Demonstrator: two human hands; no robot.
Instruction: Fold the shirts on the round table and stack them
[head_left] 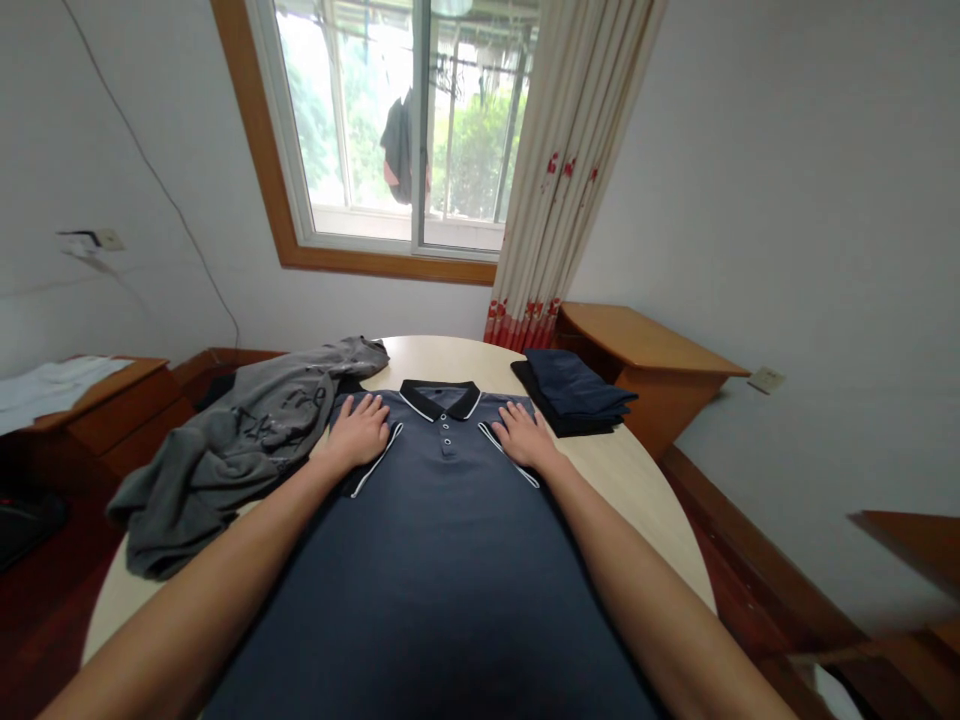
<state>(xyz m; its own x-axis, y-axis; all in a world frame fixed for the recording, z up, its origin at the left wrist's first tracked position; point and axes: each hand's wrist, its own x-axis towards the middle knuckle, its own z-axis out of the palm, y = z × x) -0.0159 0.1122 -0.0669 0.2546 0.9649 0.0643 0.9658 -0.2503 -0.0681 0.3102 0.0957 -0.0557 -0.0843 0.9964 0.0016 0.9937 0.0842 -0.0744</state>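
A dark blue-grey polo shirt lies face up on the round pale table, its black, white-edged collar at the far end. Both sleeves are turned inward over the chest, their white-edged cuffs slanting. My left hand lies flat on the folded sleeve at the shirt's left shoulder, fingers spread. On the right shoulder my right hand rests palm down, its fingers also spread. Neither hand grips anything.
A crumpled grey garment lies along the table's left side. Folded dark clothes are stacked at the back right. Beyond are a wooden desk, a patterned curtain and a window. A wooden cabinet stands at the left.
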